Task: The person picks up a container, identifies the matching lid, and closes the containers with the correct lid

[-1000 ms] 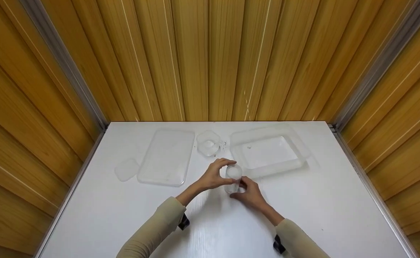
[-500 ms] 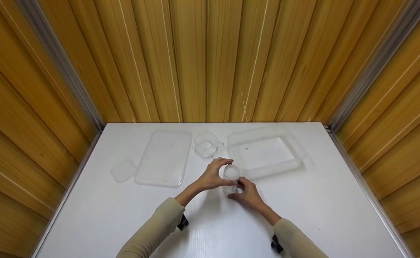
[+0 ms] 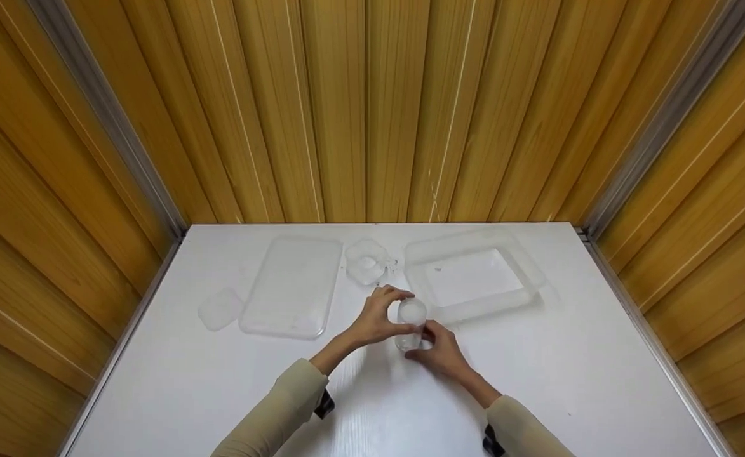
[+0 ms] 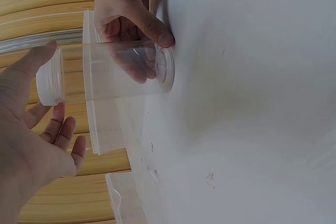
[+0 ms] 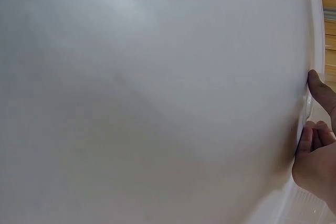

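A tall clear plastic jar stands upright on the white table, topped by a translucent round lid. My left hand grips that lid between thumb and fingers. Low on the jar, my right hand holds the base between thumb and fingers, close to the tabletop. The right wrist view catches only part of the right hand at its right edge, with a sliver of the jar's base between thumb and fingers. No contents can be made out in the jar.
Behind the jar to the right sits a large translucent rectangular container. A small clear container stands at the back, with small dark specks near it. Further left lie a big rectangular lid and a small square lid. Wood-patterned walls surround the table.
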{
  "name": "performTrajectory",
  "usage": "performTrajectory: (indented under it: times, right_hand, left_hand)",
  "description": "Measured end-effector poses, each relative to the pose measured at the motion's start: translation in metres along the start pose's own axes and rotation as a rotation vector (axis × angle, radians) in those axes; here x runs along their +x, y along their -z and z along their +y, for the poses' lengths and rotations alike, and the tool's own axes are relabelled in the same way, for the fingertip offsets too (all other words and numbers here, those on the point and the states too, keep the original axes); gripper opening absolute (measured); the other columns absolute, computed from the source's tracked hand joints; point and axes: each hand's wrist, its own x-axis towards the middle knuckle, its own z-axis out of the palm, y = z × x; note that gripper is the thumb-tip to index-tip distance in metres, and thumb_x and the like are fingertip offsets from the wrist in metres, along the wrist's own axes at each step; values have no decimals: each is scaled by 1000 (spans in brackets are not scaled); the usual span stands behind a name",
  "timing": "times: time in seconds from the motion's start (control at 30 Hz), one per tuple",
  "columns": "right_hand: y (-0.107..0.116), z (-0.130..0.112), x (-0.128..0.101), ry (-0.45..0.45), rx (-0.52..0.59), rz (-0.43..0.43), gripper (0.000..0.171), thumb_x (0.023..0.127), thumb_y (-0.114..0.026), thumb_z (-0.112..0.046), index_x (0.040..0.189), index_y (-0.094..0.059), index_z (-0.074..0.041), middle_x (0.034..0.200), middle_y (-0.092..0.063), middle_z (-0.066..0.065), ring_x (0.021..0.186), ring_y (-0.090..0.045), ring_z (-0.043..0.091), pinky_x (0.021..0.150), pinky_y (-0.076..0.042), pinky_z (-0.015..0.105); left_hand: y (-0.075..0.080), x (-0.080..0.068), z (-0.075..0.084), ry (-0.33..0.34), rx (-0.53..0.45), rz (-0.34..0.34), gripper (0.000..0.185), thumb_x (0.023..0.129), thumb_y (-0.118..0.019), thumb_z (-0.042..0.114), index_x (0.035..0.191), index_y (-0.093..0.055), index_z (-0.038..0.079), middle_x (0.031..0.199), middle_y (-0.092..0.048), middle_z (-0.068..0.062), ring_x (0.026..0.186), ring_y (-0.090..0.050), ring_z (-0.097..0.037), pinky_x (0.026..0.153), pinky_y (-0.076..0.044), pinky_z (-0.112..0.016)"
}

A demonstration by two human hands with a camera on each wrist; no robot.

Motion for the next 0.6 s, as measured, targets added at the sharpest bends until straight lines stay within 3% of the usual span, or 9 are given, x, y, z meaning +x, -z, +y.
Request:
performTrajectory:
  times: [0.37, 0.6]
  right_hand:
    - [-3, 1, 0, 13, 7, 6, 58, 70, -85, -11, 121, -58, -2, 121, -63, 15, 115, -61, 34, 98, -50, 43]
    - [-2, 2, -3, 1, 2, 4, 57, 72, -84, -13, 122, -58, -3, 122, -63, 15, 114, -61, 33, 98, -50, 45]
  left_hand:
    - [2, 0, 2, -3, -26, -49, 60, 72, -80, 20, 128, -60, 9, 119, -58, -9, 111, -50, -25, 93, -34, -37]
    - [0, 1, 1, 12, -24, -75, 61, 74, -82, 28, 128, -60, 10, 122, -58, -8, 113, -49, -24, 95, -34, -39]
